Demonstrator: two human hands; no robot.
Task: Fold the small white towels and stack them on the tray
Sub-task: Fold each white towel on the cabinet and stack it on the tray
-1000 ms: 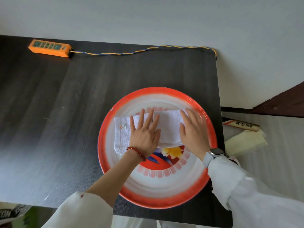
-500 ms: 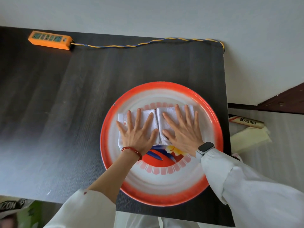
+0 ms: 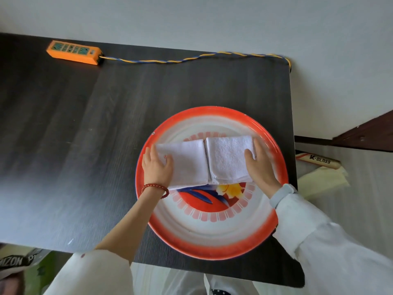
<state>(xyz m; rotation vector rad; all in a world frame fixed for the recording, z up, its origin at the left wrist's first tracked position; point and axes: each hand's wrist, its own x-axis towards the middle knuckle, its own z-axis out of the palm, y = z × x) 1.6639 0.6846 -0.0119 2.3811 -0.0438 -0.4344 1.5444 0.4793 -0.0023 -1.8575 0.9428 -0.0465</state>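
Round red-rimmed tray under both your hands. Two folded white towels side by side between them. Your left hand flat against left edge; right hand flat against right edge; neither gripping.

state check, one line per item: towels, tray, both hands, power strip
left towel: folded, flat in tray, touching right towel
right towel: folded, flat in tray, not stacked
tray: on table, near right edge
left hand: on left towel's outer edge
right hand: on right towel's outer edge
power strip: far left, nothing plugged in
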